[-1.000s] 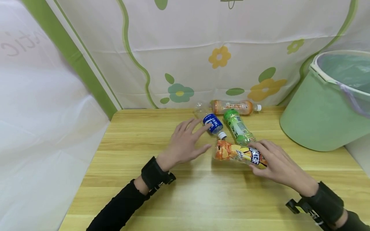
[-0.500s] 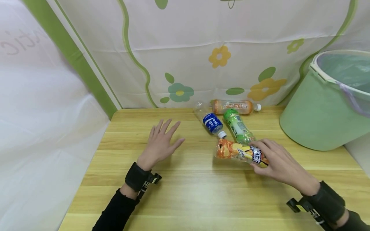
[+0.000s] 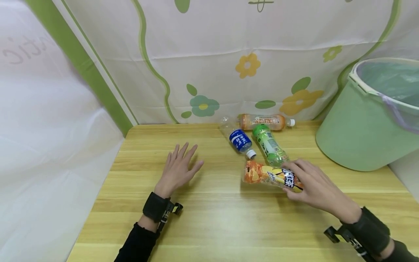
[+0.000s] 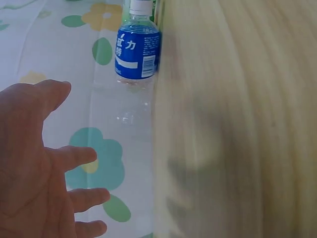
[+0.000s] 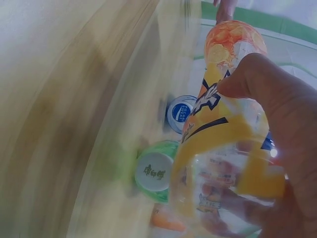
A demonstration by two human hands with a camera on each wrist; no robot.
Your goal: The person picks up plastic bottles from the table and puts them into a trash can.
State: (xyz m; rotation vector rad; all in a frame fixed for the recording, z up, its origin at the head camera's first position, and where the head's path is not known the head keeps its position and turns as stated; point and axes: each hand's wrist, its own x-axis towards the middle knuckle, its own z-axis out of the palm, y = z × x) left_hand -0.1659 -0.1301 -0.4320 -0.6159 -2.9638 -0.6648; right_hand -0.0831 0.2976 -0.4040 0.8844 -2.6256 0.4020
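Observation:
My right hand [image 3: 314, 189] grips the right end of a clear plastic drink bottle [image 3: 264, 174] with an orange and yellow label. Thumb and fingers wrap round its sides, and some fingers show through the plastic in the right wrist view. Over the left part of the table, my left hand [image 3: 176, 171] holds nothing, its fingers spread. Nearest to it lies a clear bottle with a blue label [image 3: 240, 140] and white cap. A green-labelled bottle [image 3: 270, 146] rests just behind the held one. At the back, an orange-labelled bottle [image 3: 262, 122] lies sideways along the table edge.
A pale green bin [image 3: 360, 127] with a clear bag liner stands at the right of the wooden table [image 3: 209, 225]. A white curtain [image 3: 196, 72] printed with flowers hangs along the back edge.
My left hand has drawn away to the left from beside the blue-labelled bottle, then dropped slightly nearer. The right hand and its bottle have stayed almost in place.

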